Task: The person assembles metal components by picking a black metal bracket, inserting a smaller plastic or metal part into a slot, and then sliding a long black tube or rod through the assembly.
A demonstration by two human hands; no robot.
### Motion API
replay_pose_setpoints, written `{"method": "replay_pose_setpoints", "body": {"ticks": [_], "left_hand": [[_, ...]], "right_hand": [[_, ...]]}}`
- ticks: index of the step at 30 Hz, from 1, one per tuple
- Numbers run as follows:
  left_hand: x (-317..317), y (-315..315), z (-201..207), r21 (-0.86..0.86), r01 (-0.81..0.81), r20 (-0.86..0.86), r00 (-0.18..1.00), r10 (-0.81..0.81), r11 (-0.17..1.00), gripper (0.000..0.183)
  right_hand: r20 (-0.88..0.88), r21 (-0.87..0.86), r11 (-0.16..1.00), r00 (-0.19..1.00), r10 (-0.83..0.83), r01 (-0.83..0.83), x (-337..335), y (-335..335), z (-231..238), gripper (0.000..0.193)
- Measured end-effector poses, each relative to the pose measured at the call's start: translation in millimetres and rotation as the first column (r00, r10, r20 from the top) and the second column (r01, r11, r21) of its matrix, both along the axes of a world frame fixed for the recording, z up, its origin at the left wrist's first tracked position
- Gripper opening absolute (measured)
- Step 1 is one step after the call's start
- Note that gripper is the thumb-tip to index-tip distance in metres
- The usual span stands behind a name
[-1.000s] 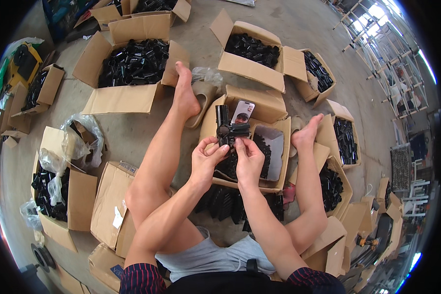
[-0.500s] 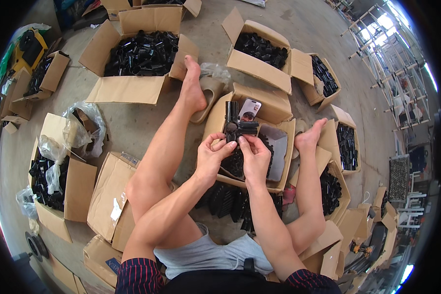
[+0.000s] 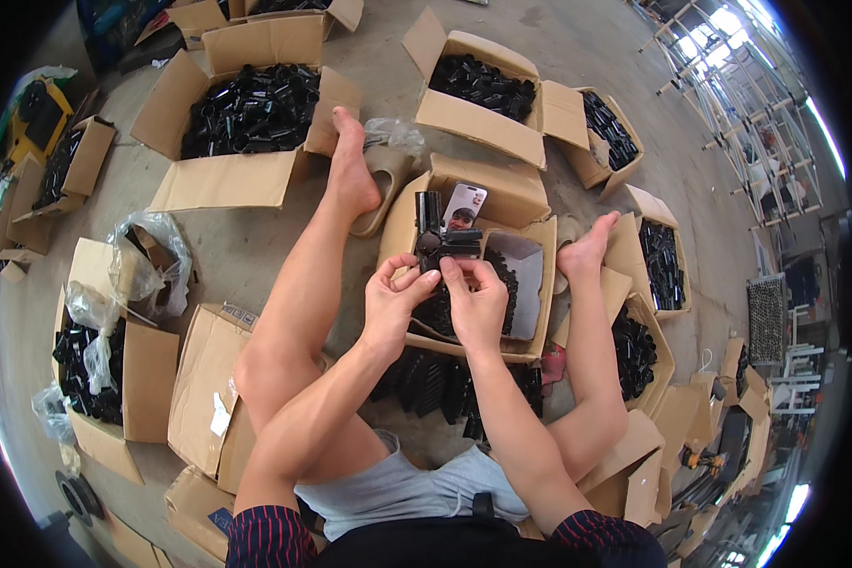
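Both my hands grip one black plastic tube connector (image 3: 432, 242), with a tube pointing away from me and others pointing right. My left hand (image 3: 394, 301) pinches its near left side between thumb and fingers. With thumb and fingers, my right hand (image 3: 479, 301) holds its near right side. Below is an open cardboard box (image 3: 500, 196) with small black pieces (image 3: 434, 314) inside, partly hidden by my hands. A grey-lined section (image 3: 530, 275) takes up the box's right part. Just behind the connector, a phone (image 3: 465, 200) leans in the box, its screen lit.
Open cartons of black tubular parts surround me: a large one (image 3: 218, 185) far left, another (image 3: 488, 123) far ahead, one (image 3: 151, 379) at left. More black parts (image 3: 417, 379) lie between my legs. A sandal (image 3: 388, 180) lies by my left foot; metal racks (image 3: 748, 114) stand far right.
The view has shifted slightly, so the surroundings sit a little further left. Both hands keep their hold on the connector, with little visible change in the grip.
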State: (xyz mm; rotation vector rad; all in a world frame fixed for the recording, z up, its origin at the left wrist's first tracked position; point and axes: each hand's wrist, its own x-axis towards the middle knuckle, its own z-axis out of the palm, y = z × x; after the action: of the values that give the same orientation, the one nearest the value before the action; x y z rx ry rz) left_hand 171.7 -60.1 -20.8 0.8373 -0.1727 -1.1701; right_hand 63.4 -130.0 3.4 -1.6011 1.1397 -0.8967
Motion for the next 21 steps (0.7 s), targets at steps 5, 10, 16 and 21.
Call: {"method": "replay_pose_setpoints", "body": {"ticks": [5, 10, 16, 21], "left_hand": [[0, -1, 0, 0.031, -0.009, 0.014, 1.0, 0.008, 0.999, 0.035], [-2, 0, 2, 0.014, -0.01, -0.01, 1.0, 0.011, 1.0, 0.033], [2, -1, -5, 0.019, -0.002, 0.039, 0.999, 0.002, 1.0, 0.036], [0, -3, -3, 0.033, -0.009, 0.03, 1.0, 0.008, 0.999, 0.034]], "right_hand": [[0.13, 0.068, 0.998, 0.991, -0.021, 0.012, 5, 3, -3, 0.023], [0.193, 0.06, 0.996, 0.978, -0.083, 0.073, 9, 5, 2, 0.017], [0.055, -0.047, 0.997, 0.997, -0.058, 0.06, 6, 3, 1, 0.017], [0.277, 0.07, 0.995, 0.957, -0.085, 0.068, 8, 6, -6, 0.018]]}}
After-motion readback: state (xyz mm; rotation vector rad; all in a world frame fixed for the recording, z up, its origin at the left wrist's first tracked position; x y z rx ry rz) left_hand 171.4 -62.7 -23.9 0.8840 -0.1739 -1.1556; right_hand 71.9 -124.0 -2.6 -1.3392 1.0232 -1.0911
